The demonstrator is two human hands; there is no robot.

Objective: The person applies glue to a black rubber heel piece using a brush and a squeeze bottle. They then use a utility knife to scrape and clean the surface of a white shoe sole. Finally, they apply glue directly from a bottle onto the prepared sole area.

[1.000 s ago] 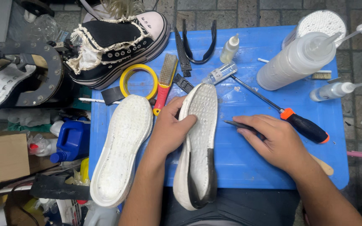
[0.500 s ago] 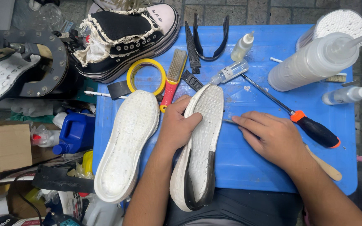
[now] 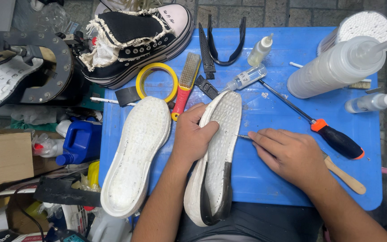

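Left hand (image 3: 193, 139) has its fingers clamped round the white shoe sole (image 3: 216, 157), tilted on edge at the front of the blue bench (image 3: 283, 179). Right hand (image 3: 287, 154) pinches a thin metal pick (image 3: 243, 136) against the sole's rim. Looks mid-job to me: a black strip (image 3: 213, 201) hangs loose at the heel, second sole (image 3: 135, 157) lies untouched alongside.
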